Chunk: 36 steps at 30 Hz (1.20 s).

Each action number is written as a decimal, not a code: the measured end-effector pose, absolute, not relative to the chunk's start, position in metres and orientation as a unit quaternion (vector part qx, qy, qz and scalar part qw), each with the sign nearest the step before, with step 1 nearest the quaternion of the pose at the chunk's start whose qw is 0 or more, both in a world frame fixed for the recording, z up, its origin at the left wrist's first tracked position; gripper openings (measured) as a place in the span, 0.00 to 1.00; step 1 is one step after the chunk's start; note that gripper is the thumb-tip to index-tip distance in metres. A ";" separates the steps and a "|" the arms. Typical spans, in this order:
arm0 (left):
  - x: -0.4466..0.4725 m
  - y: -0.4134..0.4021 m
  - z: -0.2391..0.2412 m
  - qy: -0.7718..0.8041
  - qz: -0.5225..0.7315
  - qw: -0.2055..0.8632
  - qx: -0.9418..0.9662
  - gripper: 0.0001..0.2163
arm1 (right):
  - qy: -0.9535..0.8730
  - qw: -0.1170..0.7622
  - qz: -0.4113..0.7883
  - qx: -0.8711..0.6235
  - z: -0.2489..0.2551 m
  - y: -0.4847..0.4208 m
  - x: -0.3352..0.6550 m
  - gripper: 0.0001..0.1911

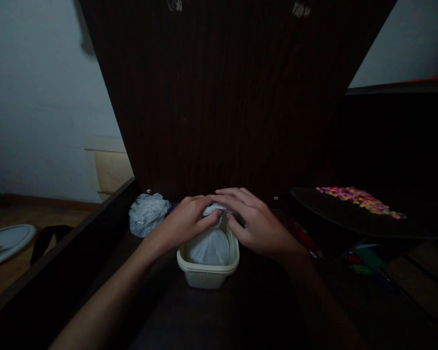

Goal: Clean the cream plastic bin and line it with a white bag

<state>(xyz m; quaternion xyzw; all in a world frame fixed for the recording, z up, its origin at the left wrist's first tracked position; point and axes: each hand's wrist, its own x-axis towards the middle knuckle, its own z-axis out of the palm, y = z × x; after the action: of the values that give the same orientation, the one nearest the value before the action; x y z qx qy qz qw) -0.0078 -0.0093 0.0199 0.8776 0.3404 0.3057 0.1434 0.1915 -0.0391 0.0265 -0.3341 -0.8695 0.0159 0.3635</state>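
Note:
A white plastic bag (210, 247) sits inside a cream rectangular plastic basket (207, 277), its lower part bulging and its top gathered upward. My left hand (190, 218) pinches the gathered top from the left, thumb pointing right. From the other side, my right hand (253, 218) grips the same gathered plastic, with its fingers curled over the top. Both hands are above the basket's far half and hide part of its rim. What the bag contains cannot be seen.
A crumpled white plastic bag (149, 214) lies at the left by the dark upright panel (219, 107). A raised wooden edge (69, 243) runs along the left. Small colourful pieces (361, 200) lie on a dark surface at right. A white oval lid or dish (9, 243) is at far left.

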 end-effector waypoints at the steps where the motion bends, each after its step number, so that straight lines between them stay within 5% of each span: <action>1: -0.008 -0.009 0.020 0.340 0.304 0.142 0.879 0.08 | -0.871 0.360 0.030 -0.334 0.025 -0.037 0.191 0.25; 10: -0.006 -0.009 0.022 0.323 0.253 0.115 0.905 0.08 | -0.839 0.383 0.074 -0.380 0.026 -0.033 0.193 0.11; 27: -0.004 -0.009 0.021 0.316 0.229 0.160 0.907 0.04 | -0.743 0.492 0.241 -0.385 0.023 -0.029 0.189 0.10; 36: -0.006 -0.009 0.024 0.309 0.228 0.170 0.907 0.04 | -0.720 0.534 0.230 -0.378 0.026 -0.027 0.192 0.10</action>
<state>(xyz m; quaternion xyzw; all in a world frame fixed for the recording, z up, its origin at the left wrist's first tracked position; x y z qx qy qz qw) -0.0063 -0.0089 0.0237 0.9075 0.3093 0.2276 0.1702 0.1922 -0.0266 0.0261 -0.3785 -0.7201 0.2298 0.5343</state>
